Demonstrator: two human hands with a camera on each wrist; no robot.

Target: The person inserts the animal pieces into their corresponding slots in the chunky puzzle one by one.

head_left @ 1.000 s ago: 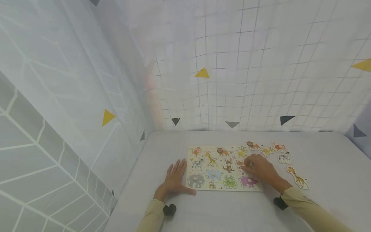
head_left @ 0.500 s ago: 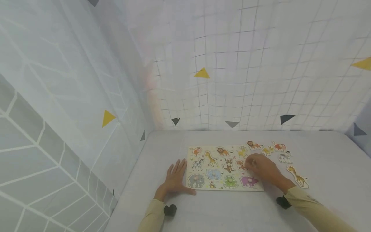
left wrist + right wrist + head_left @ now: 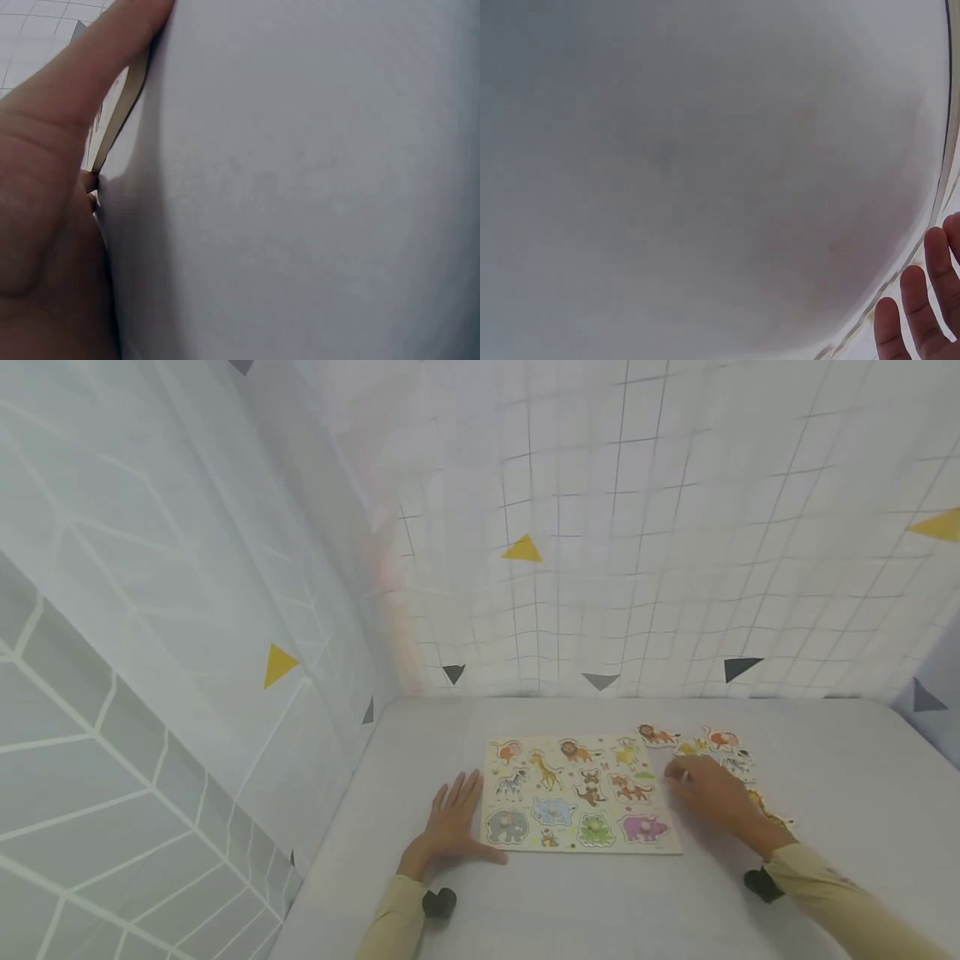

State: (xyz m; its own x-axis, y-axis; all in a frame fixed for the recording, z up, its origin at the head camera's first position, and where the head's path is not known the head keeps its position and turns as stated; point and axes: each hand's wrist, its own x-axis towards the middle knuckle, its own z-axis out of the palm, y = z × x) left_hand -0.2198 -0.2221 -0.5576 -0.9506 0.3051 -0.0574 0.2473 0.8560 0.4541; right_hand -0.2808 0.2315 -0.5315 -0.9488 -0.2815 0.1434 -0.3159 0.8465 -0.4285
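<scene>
In the head view, we see a person's left hand (image 3: 453, 821) with fingers and thumb spread, lying along the left side and lower left corner of a flat, rectangular cream puzzle board (image 3: 622, 850) printed with animals; its grip is wide and closes round nothing. The board lies flat on the white-covered worktop (image 3: 585, 914). Along its lower part we see a grey elephant piece (image 3: 507, 828), a pale blue animal piece (image 3: 553, 812), a green animal piece (image 3: 596, 831) and a purple hippo piece (image 3: 643, 828). The right hand (image 3: 708, 793) is just beside the board's right edge, its fingers loosely bent; we see nothing held in that grip. Around it on the worktop we find a brown-maned lion piece (image 3: 657, 736), a yellow animal piece (image 3: 692, 747) partly hidden by the hand, an orange-red monkey piece (image 3: 722, 740), a black-and-white zebra piece (image 3: 738, 766) and a yellow-brown giraffe piece (image 3: 756, 798), also partly covered. In the left wrist view, we see the thumb stretched out near the board's edge, with the pale worktop filling most of the rest. In the right wrist view, we see slightly curved, separated fingers at lower right; the thumb is out of sight.
</scene>
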